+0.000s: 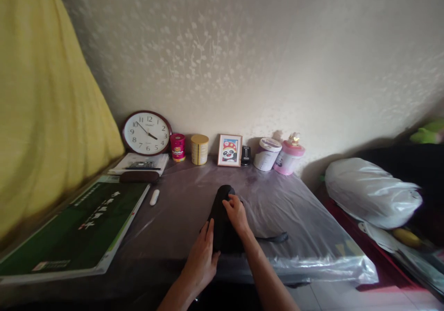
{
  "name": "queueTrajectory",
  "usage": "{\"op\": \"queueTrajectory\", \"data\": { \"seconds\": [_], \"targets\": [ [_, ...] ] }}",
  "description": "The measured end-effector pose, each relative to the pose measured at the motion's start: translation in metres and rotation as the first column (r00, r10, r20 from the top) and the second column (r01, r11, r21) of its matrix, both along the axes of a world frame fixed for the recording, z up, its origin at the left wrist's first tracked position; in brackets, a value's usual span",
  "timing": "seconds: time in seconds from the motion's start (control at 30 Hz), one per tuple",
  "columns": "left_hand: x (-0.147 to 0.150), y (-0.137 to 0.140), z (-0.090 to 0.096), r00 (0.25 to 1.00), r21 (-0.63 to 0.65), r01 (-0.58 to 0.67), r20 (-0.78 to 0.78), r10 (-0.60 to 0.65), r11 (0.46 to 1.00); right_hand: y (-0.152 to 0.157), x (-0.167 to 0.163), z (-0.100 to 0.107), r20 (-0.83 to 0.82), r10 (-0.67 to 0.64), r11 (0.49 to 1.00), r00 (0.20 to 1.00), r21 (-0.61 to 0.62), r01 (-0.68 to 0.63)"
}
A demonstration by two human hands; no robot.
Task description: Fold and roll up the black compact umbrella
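A long black fabric item (222,209) with a rounded far end lies at the middle of the table's near side. Its exact kind does not show clearly. A dark strap (277,238) trails from its right side across the plastic cover. My left hand (203,255) grips its near left side, fingers along the edge and thumb at the near end. On the upper right part, near the rounded end, my right hand (237,214) has its fingers bent and pressed to the fabric. What its fingertips pinch there is too small to make out.
A plastic-covered table (298,209) carries a big green book (76,228), a brown case (139,177) and a small white object (154,197). Along the wall stand a clock (147,133), a pink can (178,147), a yellow can (200,150), a picture frame (229,150) and two tubs (268,155).
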State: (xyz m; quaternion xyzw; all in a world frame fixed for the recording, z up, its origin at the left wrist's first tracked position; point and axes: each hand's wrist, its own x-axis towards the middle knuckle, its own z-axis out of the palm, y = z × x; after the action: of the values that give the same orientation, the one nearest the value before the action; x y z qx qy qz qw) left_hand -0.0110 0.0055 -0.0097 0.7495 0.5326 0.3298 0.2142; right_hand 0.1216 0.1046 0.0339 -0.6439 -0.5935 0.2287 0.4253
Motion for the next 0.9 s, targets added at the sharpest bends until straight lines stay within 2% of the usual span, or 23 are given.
{"op": "queueTrajectory", "data": {
  "seconds": [0.2, 0.33, 0.43, 0.5, 0.67, 0.83, 0.9],
  "targets": [
    [-0.005, 0.004, -0.008, 0.999, 0.024, -0.016, -0.051, 0.018, 1.0, -0.012, -0.012, 0.008, 0.058, 0.151, 0.988, 0.987, 0.03, -0.153],
    [-0.006, 0.0, 0.004, 0.999, 0.02, -0.038, -0.024, 0.038, 0.999, -0.024, -0.019, 0.009, 0.179, 0.242, 0.963, 0.954, 0.078, -0.259],
    [-0.004, -0.005, 0.017, 0.999, 0.01, -0.036, 0.032, 0.036, 0.999, -0.028, -0.022, 0.008, 0.342, 0.256, 0.95, 0.904, 0.081, -0.3],
    [-0.004, -0.007, 0.02, 1.0, 0.006, -0.027, 0.012, 0.027, 1.0, -0.028, -0.023, 0.008, 0.413, 0.261, 0.946, 0.872, 0.07, -0.317],
    [-0.005, -0.003, 0.005, 0.988, 0.008, -0.026, -0.15, 0.027, 1.0, -0.032, -0.02, 0.014, 0.41, 0.289, 0.929, 0.865, 0.099, -0.356],
    [-0.008, 0.001, -0.013, 0.986, 0.05, -0.008, -0.167, 0.017, 0.999, -0.038, -0.012, 0.012, 0.426, 0.38, 0.842, 0.821, 0.207, -0.497],
    [-0.009, 0.002, -0.02, 0.986, 0.027, -0.007, -0.166, 0.011, 1.0, -0.033, -0.008, 0.007, 0.435, 0.386, 0.835, 0.814, 0.211, -0.509]
  ]
}}
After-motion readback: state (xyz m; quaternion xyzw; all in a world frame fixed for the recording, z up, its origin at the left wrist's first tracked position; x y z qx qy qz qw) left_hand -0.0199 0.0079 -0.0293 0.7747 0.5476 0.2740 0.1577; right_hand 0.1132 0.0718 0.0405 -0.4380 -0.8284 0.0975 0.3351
